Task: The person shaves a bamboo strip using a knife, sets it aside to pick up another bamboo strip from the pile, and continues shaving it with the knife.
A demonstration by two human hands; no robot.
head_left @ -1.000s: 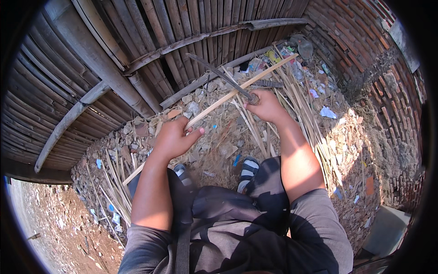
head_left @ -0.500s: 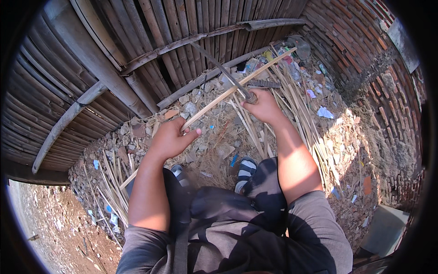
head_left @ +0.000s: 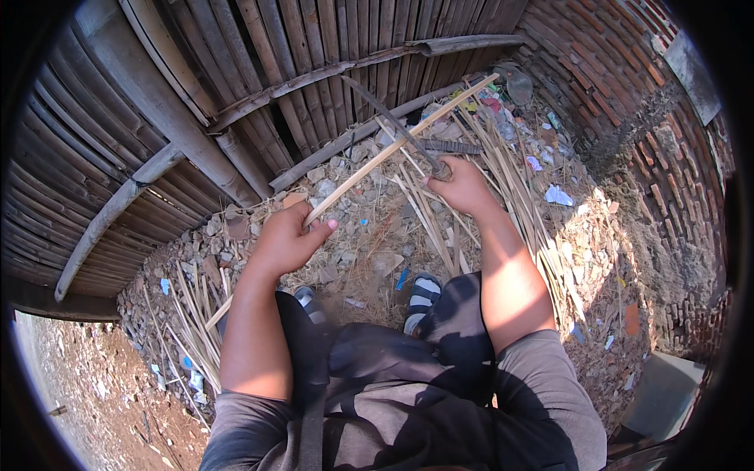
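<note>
Both hands are closed on tools: the left hand [head_left: 284, 242] grips a long pale bamboo strip [head_left: 393, 149] that slants up to the right, and the right hand [head_left: 462, 187] clasps the handle of a dark blade [head_left: 390, 119] laid across the strip. Behind stands a bamboo fence [head_left: 236, 71], with a brick wall [head_left: 628, 71] to the right. Split strips [head_left: 503, 180] and rubble [head_left: 353, 228] cover the ground. Striped sandals [head_left: 422, 293] show below the hands.

- Bright sun on the right; hard shadows over the near lap.
- Far bamboo wall [head_left: 259, 71] dimmer on the left.
- Fisheye bends the edges; dark corners; focus sharp.
</note>
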